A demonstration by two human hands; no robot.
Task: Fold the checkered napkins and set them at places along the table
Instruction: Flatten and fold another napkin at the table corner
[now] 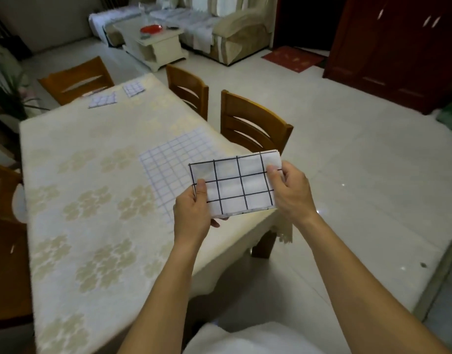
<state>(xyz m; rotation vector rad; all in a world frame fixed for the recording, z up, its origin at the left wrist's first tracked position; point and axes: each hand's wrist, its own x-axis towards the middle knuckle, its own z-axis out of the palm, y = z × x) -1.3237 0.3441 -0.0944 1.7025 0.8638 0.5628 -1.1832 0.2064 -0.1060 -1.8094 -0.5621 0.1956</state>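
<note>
Black-checked folded napkin (pixel 235 185) gripped between left hand (pixel 194 213) and right hand (pixel 288 190), raised.

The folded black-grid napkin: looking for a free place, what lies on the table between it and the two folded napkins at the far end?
Head view: only the unfolded blue-checked napkin, near the folded black-grid napkin; beyond it, bare cream floral tablecloth up to the two folded napkins.

Your dining table (pixel 92 200) wears a cream floral tablecloth (pixel 74 164); an unfolded checkered napkin (pixel 168 162) lies near you; two folded napkins (pixel 103 100) (pixel 134 88) sit at the far end
</note>
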